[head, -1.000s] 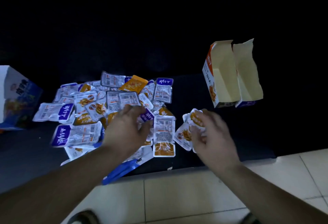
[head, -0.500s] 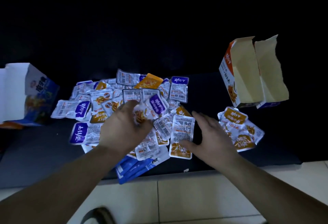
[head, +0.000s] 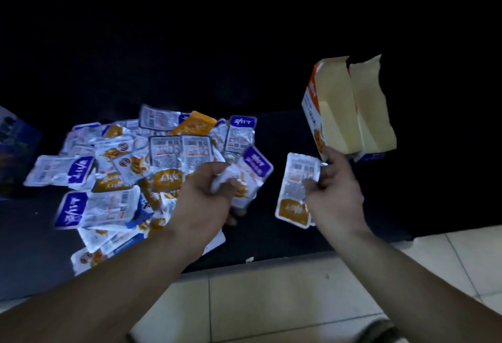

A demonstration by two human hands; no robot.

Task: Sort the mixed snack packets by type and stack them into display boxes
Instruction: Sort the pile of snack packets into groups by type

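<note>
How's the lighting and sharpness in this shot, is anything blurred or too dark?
Head view: dim, background nearly black, only the packet pile, open box and floor tiles lit. Head view: packets at the pile's left edge smear with motion blur; the open box looks sharper.

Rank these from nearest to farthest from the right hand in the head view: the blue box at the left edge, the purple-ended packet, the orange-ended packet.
1. Orange-ended packet: held in the right hand itself.
2. Purple-ended packet: to its left, gripped by the left hand.
3. Blue box: at the far left edge.
</note>
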